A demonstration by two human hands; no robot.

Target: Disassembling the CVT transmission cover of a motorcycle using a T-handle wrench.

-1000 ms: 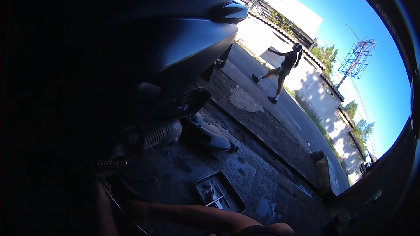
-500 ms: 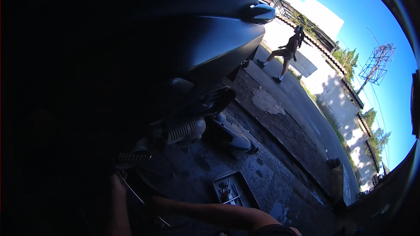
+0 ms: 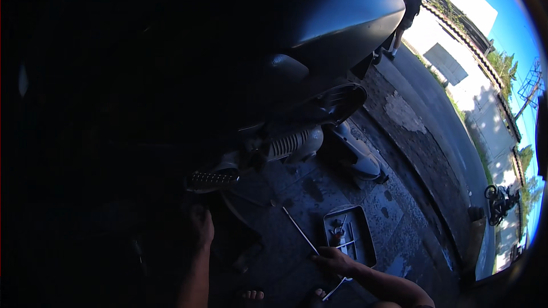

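A dark scooter (image 3: pixel 342 37) with a ribbed metal engine part (image 3: pixel 288 145) fills the upper left and middle. Below it, my left hand (image 3: pixel 201 225) reaches up beside a perforated black part (image 3: pixel 212 179); deep shadow hides its fingers. My right hand (image 3: pixel 332 262) is closed around a long, thin metal T-handle wrench (image 3: pixel 299 228). The rod points up and left toward the scooter, and its crossbar shows under the wrist. Just beyond this hand lies a dark tray (image 3: pixel 371 239) holding another T-shaped metal tool (image 3: pixel 349 242) and small parts.
A grey body panel (image 3: pixel 358 157) lies on the stained floor (image 3: pixel 317 188) beyond the tray. Toes show at the lower edge. Outside are a road (image 3: pixel 439 108), a white wall (image 3: pixel 488 122), a motorcycle (image 3: pixel 501 202) and a person (image 3: pixel 408 14) partly hidden by the scooter.
My right hand has drawn back from under the scooter toward the tray with the wrench. The view has shifted left. The walking person is now partly behind the scooter, and a motorcycle has appeared.
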